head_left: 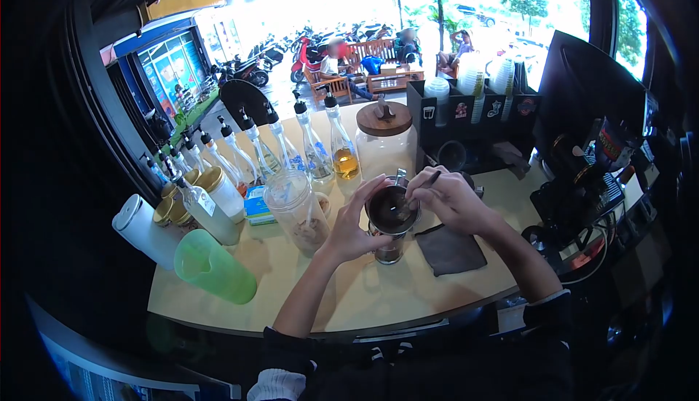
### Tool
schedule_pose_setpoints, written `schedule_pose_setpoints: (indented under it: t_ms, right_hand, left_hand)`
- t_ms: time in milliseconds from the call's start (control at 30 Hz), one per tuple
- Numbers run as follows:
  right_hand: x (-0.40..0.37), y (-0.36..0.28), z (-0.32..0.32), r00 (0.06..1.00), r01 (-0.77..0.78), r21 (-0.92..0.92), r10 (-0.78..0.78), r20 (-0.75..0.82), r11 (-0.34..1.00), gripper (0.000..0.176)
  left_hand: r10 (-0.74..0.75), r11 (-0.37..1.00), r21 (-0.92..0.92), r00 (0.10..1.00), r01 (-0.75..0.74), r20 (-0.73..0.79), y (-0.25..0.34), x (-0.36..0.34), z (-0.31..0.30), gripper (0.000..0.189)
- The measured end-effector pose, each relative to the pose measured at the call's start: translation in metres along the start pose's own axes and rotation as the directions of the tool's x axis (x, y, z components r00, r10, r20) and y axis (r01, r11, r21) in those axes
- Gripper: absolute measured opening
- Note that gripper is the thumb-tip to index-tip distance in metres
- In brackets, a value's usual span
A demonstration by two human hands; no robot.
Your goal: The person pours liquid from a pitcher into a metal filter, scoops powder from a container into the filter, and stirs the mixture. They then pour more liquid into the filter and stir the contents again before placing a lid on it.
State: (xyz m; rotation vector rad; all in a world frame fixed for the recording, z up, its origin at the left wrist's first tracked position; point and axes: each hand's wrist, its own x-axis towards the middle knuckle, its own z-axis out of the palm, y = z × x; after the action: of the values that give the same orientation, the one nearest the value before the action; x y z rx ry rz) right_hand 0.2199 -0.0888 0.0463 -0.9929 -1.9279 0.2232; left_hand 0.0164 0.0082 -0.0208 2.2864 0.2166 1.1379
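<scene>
A glass of dark liquid (393,215) stands on the counter in front of me, its round mouth facing up at me. My left hand (351,225) curls round its left side near the rim, thumb toward me and fingers on the far side. Over the right edge of the rim, my right hand (453,201) pinches a slim dark-handled stirrer (435,179); its lower end reaches into the glass. Just right of the glass lies a folded dark cloth (450,249). A clear plastic jar (295,208) sits left of my left hand.
Pump bottles (313,150) line the far left edge. A green pitcher (215,266) stands front left, near a white bottle (211,215). Behind the glass is a wooden-lidded jar (386,142). A black cup organizer (473,106) stands back right. People sit on benches outside.
</scene>
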Motion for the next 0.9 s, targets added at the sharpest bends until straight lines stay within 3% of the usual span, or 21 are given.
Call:
schedule_pose_setpoints:
  t_ms: [67, 133, 267, 333, 467, 533, 600, 700, 800, 900]
  right_hand:
    - [0.001, 0.0, -0.002, 0.996, 0.084, -0.069, -0.081, 0.035, 0.994, 0.012]
    - [0.002, 0.005, -0.004, 1.0, -0.013, 0.005, 0.013, 0.001, 1.0, 0.013]
    - [0.0, 0.001, 0.0, 0.997, 0.064, -0.04, -0.063, 0.038, 0.997, 0.014]
    - [0.0, 0.002, -0.003, 0.999, -0.034, -0.05, 0.035, 0.01, 0.998, 0.013]
    - [-0.001, 0.003, 0.007, 0.999, -0.028, 0.034, 0.029, -0.026, 0.999, 0.012]
    - [0.0, -0.004, 0.004, 0.999, -0.034, -0.051, 0.034, -0.003, 0.998, 0.012]
    - [0.0, 0.0, 0.004, 0.991, -0.049, -0.129, 0.032, -0.128, 0.99, 0.011]
    - [0.001, -0.006, 0.012, 0.988, -0.063, -0.06, 0.054, -0.141, 0.996, 0.009]
    - [-0.003, -0.012, 0.011, 0.995, -0.013, -0.134, -0.001, -0.101, 0.991, 0.008]
    - [-0.003, -0.008, 0.013, 0.985, -0.037, -0.099, 0.019, -0.172, 0.994, 0.008]
  left_hand:
    - [-0.013, 1.0, -0.028, 1.0, 0.013, -0.018, 0.002, 0.0, 0.001, 0.099]
    - [-0.009, 0.999, -0.037, 1.0, 0.008, -0.024, 0.002, 0.0, 0.001, 0.099]
    - [-0.032, 0.999, -0.044, 0.999, 0.031, -0.031, 0.002, -0.002, 0.0, 0.101]
    - [-0.028, 0.998, -0.056, 0.999, 0.025, -0.046, 0.0, -0.003, 0.001, 0.102]
    - [-0.047, 0.995, -0.087, 0.996, 0.041, -0.069, -0.002, -0.004, 0.002, 0.102]
    - [-0.042, 0.995, -0.091, 0.996, 0.035, -0.077, -0.005, -0.005, 0.005, 0.102]
    - [-0.039, 0.995, -0.095, 0.996, 0.03, -0.086, -0.007, -0.005, 0.006, 0.102]
    - [-0.012, 0.997, -0.073, 0.996, 0.006, -0.084, -0.007, -0.005, 0.008, 0.106]
    - [-0.028, 0.996, -0.092, 0.986, 0.013, -0.166, -0.004, -0.003, 0.01, 0.098]
    - [-0.023, 0.997, -0.073, 0.982, 0.009, -0.19, -0.002, -0.003, 0.011, 0.098]
